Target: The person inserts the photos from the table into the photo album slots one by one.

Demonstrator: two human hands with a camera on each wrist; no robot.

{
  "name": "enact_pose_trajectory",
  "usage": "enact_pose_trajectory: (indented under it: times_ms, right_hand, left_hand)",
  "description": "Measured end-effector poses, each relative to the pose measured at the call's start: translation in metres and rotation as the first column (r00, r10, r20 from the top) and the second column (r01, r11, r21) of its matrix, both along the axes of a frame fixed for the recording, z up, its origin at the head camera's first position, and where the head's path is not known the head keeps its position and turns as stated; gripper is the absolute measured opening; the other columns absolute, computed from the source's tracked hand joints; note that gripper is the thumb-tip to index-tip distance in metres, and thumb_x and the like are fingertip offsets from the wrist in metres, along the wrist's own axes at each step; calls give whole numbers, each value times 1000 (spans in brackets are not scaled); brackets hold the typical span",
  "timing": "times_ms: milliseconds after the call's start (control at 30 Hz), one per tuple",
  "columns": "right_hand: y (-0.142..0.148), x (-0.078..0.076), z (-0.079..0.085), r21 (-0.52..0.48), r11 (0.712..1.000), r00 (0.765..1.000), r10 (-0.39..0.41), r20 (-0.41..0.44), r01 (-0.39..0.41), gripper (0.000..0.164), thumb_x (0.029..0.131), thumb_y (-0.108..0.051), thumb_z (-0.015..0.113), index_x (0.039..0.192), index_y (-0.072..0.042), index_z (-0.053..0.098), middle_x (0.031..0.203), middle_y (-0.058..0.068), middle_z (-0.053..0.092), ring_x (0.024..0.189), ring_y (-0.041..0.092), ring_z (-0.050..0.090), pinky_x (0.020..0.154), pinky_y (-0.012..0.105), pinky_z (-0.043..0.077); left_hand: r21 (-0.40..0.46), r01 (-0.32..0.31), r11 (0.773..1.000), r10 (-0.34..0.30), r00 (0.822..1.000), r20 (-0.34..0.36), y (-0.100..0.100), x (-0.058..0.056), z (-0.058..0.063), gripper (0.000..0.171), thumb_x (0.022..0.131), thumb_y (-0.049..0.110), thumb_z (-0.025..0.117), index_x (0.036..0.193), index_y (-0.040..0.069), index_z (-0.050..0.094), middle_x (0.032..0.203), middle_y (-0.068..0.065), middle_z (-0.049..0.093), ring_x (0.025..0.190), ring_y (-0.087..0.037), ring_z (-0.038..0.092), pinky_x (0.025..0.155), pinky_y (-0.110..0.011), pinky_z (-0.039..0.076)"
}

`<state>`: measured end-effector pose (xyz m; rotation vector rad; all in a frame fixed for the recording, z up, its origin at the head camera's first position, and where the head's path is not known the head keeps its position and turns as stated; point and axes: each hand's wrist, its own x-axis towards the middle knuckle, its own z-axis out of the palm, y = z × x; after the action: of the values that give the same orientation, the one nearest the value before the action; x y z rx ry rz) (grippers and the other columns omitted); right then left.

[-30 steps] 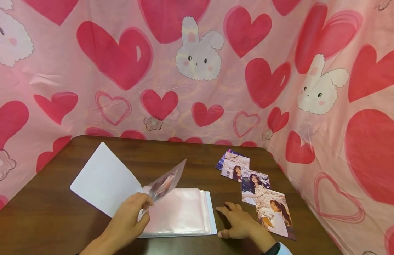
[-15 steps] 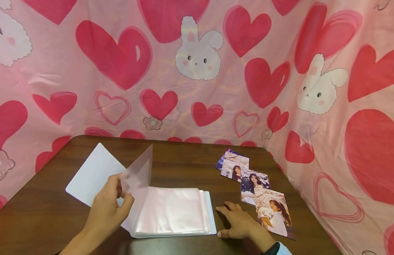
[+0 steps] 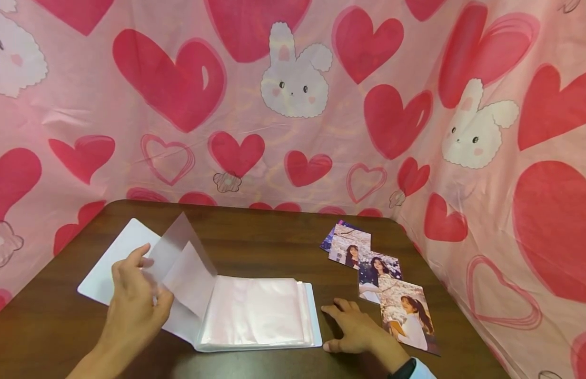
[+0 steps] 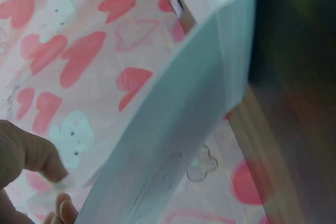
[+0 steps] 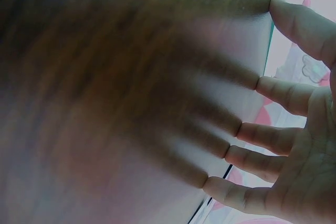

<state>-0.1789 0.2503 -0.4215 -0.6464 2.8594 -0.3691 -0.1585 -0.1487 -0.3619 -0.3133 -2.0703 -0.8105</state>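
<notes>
Pink heart-print backdrop [image 3: 293,139] behind dark wooden table [image 3: 269,239].

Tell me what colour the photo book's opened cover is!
The cover looks white, best seen in the head view.

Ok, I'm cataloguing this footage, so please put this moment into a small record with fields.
Album: white-covered, plastic-paged photo album, lying open
Left hand: at the album's raised translucent page; whether it pinches is unclear
Right hand: fingertips on brown wooden table, just right of album
Photos: overlapping rectangular colour prints at the table's right
Backdrop: pink cloth with red-heart and white-rabbit print
</notes>
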Motion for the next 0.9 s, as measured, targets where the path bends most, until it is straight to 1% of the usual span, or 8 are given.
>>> enact_pose_trajectory:
  times_ms: [100, 200, 400, 567, 633, 700, 767, 900]
  right_hand:
    - [0, 0, 0, 1, 1000, 1000, 2, -2, -2, 74, 72, -45, 75, 131, -9, 49, 133, 26, 39, 116, 45, 39, 74, 61, 42]
    - [0, 1, 1, 5, 1000, 1000, 3, -3, -3, 74, 72, -46, 74, 131, -9, 49, 133, 25, 39, 116, 45, 39, 73, 60, 43]
    - [-1, 1, 1, 4, 1000, 1000, 7, -4, -7, 74, 72, -46, 74, 131, -9, 49, 132, 26, 39, 116, 45, 39, 73, 60, 43]
    - [-1, 1, 2, 4, 1000, 1000, 0, 4, 0, 74, 72, -46, 75, 131, -9, 49, 132, 26, 39, 116, 45, 39, 75, 60, 42]
    - [-1, 1, 3, 5, 1000, 1000, -2, 8, 2, 74, 72, -46, 75, 131, -9, 49, 132, 26, 39, 116, 45, 39, 76, 59, 42]
    - [-1, 1, 3, 6, 1000, 1000, -4, 9, 4, 74, 72, -46, 75, 131, -9, 49, 133, 26, 39, 116, 45, 39, 76, 60, 42]
    - [-1, 1, 3, 8, 1000, 1000, -5, 9, 5, 74, 72, -46, 75, 131, -9, 49, 133, 26, 39, 116, 44, 39, 76, 60, 42]
    - [0, 1, 3, 2, 1000, 1000, -5, 12, 5, 75, 72, -46, 75, 132, -9, 49, 133, 26, 39, 116, 45, 39, 75, 60, 42]
  left_hand:
    - [-26, -39, 999, 40, 999, 32, -7, 2, -3, 70, 62, -9, 44, 130, -4, 30, 103, -30, 33, 79, -38, 42, 46, -33, 34]
    - [-48, -92, 995, 97, 988, 119, -15, 4, -6, 71, 63, -11, 45, 132, -1, 31, 104, -31, 27, 65, -39, 44, 40, -38, 32]
    - [-105, -126, 986, 153, 937, 315, -30, 8, -11, 72, 64, -16, 51, 132, 0, 32, 109, -36, 23, 56, -39, 42, 38, -38, 31]
    - [-170, -128, 977, 186, 899, 395, -40, 8, -17, 58, 68, -15, 50, 124, -4, 38, 108, -39, 24, 63, -51, 43, 38, -48, 33]
    - [-212, -127, 969, 205, 892, 402, -44, 8, -19, 57, 66, -16, 54, 120, -7, 39, 103, -39, 26, 67, -56, 41, 38, -51, 32]
    - [-245, -121, 962, 221, 871, 438, -49, 6, -22, 57, 64, -15, 59, 117, -11, 38, 98, -39, 27, 69, -58, 40, 40, -52, 32]
    - [-279, -112, 954, 241, 841, 485, -53, 5, -24, 50, 66, -13, 60, 111, -14, 39, 94, -38, 27, 67, -57, 40, 41, -52, 32]
    - [-338, -83, 938, 279, 759, 588, -63, 2, -29, 28, 76, -7, 56, 98, -18, 43, 82, -34, 29, 67, -55, 38, 45, -56, 31]
